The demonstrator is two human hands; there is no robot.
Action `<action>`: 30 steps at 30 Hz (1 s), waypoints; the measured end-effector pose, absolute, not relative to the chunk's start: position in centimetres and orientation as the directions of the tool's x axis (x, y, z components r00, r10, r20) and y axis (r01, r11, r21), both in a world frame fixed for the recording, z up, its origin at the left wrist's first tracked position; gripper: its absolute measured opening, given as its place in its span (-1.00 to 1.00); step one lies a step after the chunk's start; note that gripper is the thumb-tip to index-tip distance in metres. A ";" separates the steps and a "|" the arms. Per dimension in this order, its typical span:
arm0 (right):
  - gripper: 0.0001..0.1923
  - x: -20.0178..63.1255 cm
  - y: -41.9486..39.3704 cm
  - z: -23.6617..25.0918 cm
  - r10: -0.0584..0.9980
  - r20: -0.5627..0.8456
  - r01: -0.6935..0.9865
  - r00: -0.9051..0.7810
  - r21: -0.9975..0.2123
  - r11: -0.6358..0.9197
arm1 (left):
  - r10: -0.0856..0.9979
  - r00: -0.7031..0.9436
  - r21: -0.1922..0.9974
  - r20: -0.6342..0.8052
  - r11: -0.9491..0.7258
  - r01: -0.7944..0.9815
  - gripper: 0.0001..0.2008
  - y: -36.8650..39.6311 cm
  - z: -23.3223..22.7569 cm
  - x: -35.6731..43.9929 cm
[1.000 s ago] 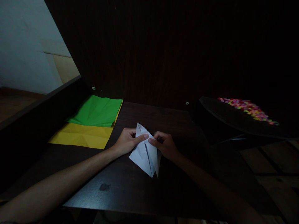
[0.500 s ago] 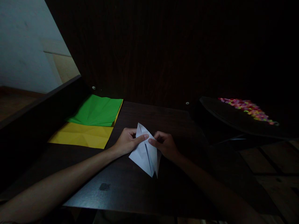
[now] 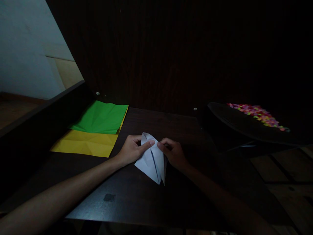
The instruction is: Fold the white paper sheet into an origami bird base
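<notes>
Between my hands is a folded sheet of white paper, kite-like in outline, with a dark slit along its middle and pointed lower corners. My left hand pinches its upper left side, the thumb lying flat across the front face. On the upper right edge, my right hand grips it between thumb and bent fingers. Both thumb tips are close together near the top of the slit. The fingers behind the paper are partly hidden. Beneath it is the dark wooden table.
A creased green sheet lies over a yellow sheet at the left. A low dark side board borders that side. A tall dark panel rises behind. At the right, a colourful beaded string rests on a dark object.
The paper's top corner has dipped and looks more rounded. My right thumb has shifted slightly right and up along the edge. Both hands keep hold.
</notes>
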State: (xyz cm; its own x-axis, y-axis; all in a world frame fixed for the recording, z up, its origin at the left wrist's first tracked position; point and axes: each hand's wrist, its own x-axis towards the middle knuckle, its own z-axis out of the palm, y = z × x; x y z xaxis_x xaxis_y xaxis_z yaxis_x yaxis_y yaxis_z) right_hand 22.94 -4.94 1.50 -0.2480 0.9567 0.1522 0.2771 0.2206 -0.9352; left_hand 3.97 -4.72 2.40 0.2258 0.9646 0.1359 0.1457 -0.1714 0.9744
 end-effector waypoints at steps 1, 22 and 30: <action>-0.71 22.9 -5.0 1.5 0.958 0.162 0.276 -0.237 -0.934 0.226 | 0.966 0.222 0.976 0.133 -0.167 0.142 -0.72 -4.8 2.4 4.0; -0.74 22.5 -5.4 1.5 0.960 0.170 0.182 -0.221 -0.960 0.212 | 0.981 0.194 0.990 0.014 0.014 -0.142 -0.76 -4.5 1.7 4.3; -0.73 22.6 -5.4 1.7 0.962 0.153 0.162 -0.226 -0.968 0.192 | 0.982 0.181 0.996 0.043 -0.029 -0.080 -0.73 -4.5 1.8 4.3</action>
